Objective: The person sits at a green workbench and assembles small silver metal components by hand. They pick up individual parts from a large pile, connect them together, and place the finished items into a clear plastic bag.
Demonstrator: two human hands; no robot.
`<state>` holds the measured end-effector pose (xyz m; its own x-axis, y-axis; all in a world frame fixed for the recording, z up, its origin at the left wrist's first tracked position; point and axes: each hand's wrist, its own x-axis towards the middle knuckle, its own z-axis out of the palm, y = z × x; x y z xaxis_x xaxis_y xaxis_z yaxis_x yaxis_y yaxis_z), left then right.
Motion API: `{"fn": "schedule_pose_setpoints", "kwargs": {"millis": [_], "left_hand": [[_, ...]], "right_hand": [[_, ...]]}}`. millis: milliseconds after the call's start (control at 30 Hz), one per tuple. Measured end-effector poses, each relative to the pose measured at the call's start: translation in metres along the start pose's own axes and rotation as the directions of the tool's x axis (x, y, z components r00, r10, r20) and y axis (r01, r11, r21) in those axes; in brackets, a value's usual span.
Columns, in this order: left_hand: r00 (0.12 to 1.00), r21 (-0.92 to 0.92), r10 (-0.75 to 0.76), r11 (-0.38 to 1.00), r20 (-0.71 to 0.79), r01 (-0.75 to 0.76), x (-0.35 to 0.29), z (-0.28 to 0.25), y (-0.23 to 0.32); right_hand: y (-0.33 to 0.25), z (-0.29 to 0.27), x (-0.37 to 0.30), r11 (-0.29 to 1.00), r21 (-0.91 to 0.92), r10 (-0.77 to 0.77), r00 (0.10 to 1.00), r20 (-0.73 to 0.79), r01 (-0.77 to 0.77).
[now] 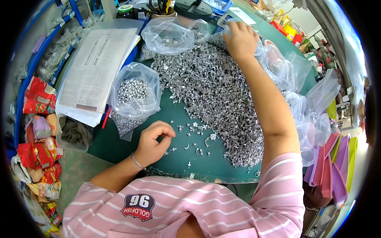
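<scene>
A broad heap of small silver-grey metal pieces (pixel 214 83) covers much of the green table (pixel 174 115). At its far edge my right hand (pixel 242 41) is on a clear plastic bag (pixel 260 49), fingers bent over and gripping the plastic; the fingertips are partly hidden. My left hand (pixel 154 143) rests near the front edge, left of the heap. Its fingers are curled in toward the thumb, and what they hold, if anything, is hidden. Beside it lie several loose metal pieces (pixel 199 151), some shaped like small crosses.
Left of the heap stands a clear bag of silver beads (pixel 133 89), with printed sheets (pixel 95 59) behind it. Another clear bag (pixel 168 37) sits at the back. Plastic bags (pixel 305 107) line the right side. Purple, red and green strips (pixel 333 162) hang at lower right.
</scene>
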<state>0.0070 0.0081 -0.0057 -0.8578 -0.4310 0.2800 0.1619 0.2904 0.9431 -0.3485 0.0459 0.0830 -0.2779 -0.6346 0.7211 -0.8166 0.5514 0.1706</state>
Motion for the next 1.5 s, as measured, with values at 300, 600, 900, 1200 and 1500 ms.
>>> {"fn": "schedule_pose_setpoints", "kwargs": {"millis": [300,600,900,1200,1500], "left_hand": [[0.994,0.003,0.075,0.997,0.084,-0.076,-0.001,0.012,0.007],[0.996,-0.017,-0.036,0.999,0.086,0.038,-0.006,0.013,-0.004],[0.994,-0.014,-0.026,1.0,0.104,0.028,-0.001,0.017,0.0],[0.993,0.006,-0.04,0.999,0.111,0.04,-0.002,0.014,0.001],[0.989,0.296,-0.111,0.952,0.1,0.077,-0.012,-0.002,-0.006]], "right_hand": [[-0.002,0.007,0.025,0.917,-0.386,0.058,0.924,0.378,0.101],[0.018,0.025,0.008,0.663,0.664,0.417,0.907,0.056,-0.345],[0.111,0.016,0.012,0.794,0.052,0.59,0.788,0.176,-0.606],[0.081,-0.016,0.012,0.988,0.062,-0.129,0.979,-0.159,0.14],[-0.037,-0.109,-0.098,0.887,0.444,-0.101,0.885,0.456,-0.128]]}}
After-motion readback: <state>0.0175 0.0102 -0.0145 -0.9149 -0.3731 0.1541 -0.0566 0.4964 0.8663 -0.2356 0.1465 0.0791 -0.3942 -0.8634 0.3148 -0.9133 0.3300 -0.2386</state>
